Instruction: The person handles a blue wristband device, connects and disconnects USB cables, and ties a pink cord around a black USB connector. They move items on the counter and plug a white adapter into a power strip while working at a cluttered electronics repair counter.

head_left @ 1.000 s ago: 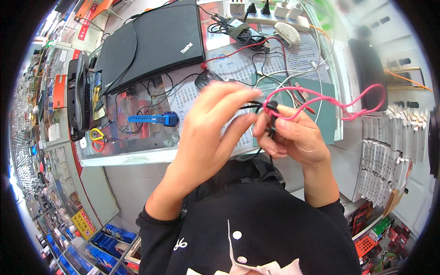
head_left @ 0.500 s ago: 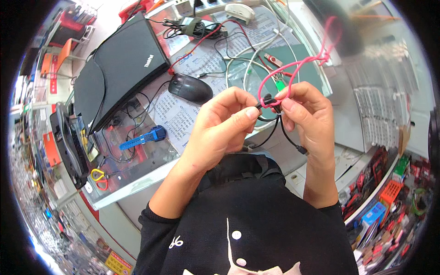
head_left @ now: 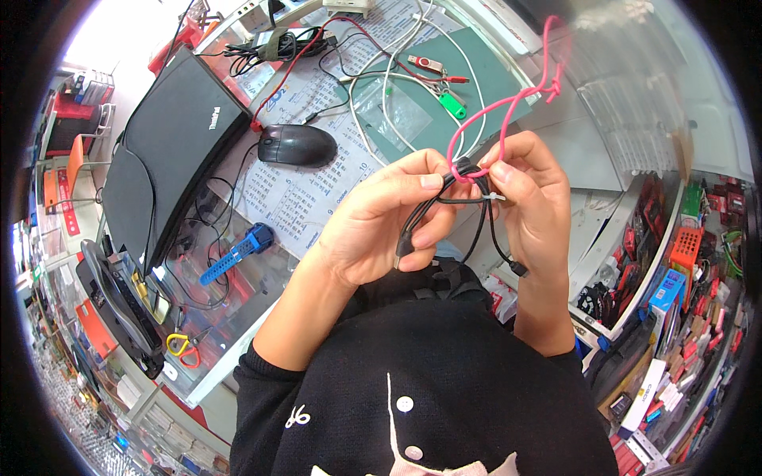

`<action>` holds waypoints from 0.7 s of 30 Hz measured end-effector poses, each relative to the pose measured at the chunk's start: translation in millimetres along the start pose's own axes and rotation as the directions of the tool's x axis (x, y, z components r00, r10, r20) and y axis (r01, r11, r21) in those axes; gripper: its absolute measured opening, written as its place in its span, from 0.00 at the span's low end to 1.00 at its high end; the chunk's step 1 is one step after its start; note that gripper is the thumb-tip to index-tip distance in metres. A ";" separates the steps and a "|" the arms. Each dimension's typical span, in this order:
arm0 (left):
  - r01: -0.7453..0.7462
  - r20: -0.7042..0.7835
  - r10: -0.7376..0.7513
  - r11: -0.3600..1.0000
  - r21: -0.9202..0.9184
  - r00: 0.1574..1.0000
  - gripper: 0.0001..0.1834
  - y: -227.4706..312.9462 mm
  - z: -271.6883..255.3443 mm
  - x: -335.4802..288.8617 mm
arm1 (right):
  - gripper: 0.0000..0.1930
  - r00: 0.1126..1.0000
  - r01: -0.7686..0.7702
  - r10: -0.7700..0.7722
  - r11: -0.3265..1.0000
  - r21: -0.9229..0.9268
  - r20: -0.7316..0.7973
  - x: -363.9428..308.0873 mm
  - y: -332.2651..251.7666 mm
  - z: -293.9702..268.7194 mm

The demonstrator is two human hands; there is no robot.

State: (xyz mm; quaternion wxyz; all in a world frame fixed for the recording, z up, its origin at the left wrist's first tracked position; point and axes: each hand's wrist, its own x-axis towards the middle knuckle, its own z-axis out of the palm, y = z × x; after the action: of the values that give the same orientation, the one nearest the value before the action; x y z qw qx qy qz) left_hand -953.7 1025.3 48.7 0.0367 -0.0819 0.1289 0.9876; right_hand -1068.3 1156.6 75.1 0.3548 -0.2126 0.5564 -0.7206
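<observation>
Both hands meet in front of my body around a small black cable coiled into a bundle. A USB plug hangs at its left end beside my left fingers, and another black connector dangles below my right hand. A pink cord loops round the top of the bundle and runs up to a knot at the upper right. My left hand pinches the cable between thumb and fingers. The thumb and forefinger of my right hand are closed on the pink cord, close against the bundle. A white tie circles the cable.
Left on the glass counter are a closed black laptop, a mouse, a blue watch and scissors. Beyond my hands lie a green mat, white cables, a red USB stick and a green tag. Packed shelves stand right.
My view has shifted, so the counter things sit farther left. The left hand's grip has opened out the cable bundle, and the USB plug now shows below its fingers.
</observation>
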 end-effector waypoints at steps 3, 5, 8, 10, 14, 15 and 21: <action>-0.033 -0.011 0.033 0.999 0.023 0.999 0.14 -2.1 1.8 0.9 | 0.04 0.996 0.048 -0.053 0.997 -0.059 -0.074 -5.3 0.0 3.0; -0.052 0.013 0.051 0.998 0.040 0.999 0.12 -3.2 1.4 2.4 | 0.04 0.991 0.086 -0.094 0.992 -0.093 -0.092 -5.6 2.0 3.2; -0.149 -0.126 0.205 0.922 0.357 0.971 0.10 -4.1 0.7 4.1 | 0.04 0.989 0.133 -0.140 0.983 -0.126 -0.052 -2.7 4.5 -0.5; -0.336 -0.078 0.533 0.632 0.698 0.842 0.10 -5.6 1.4 7.6 | 0.05 0.987 0.149 -0.157 0.974 -0.170 -0.038 -0.8 5.8 -3.8; -0.294 0.268 0.688 -0.083 0.952 0.674 0.10 -3.2 5.4 11.2 | 0.05 0.977 0.203 -0.210 0.965 -0.164 -0.028 -1.1 11.0 -6.1; -0.306 0.220 0.719 -0.011 0.952 0.659 0.09 -6.6 7.4 15.4 | 0.05 0.974 0.213 -0.223 0.960 -0.182 -0.036 -1.3 12.6 -6.0; -0.260 0.026 0.721 0.216 0.941 0.692 0.07 -10.0 11.0 27.3 | 0.07 0.977 0.087 -0.109 0.988 -0.124 -0.181 3.1 12.8 -9.6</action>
State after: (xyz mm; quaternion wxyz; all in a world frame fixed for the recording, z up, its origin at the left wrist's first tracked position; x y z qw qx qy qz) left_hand -981.3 1039.3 52.0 -0.2800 -0.2128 0.6583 0.6656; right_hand -1073.6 1158.9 59.9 0.2520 -0.1911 0.6171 -0.7205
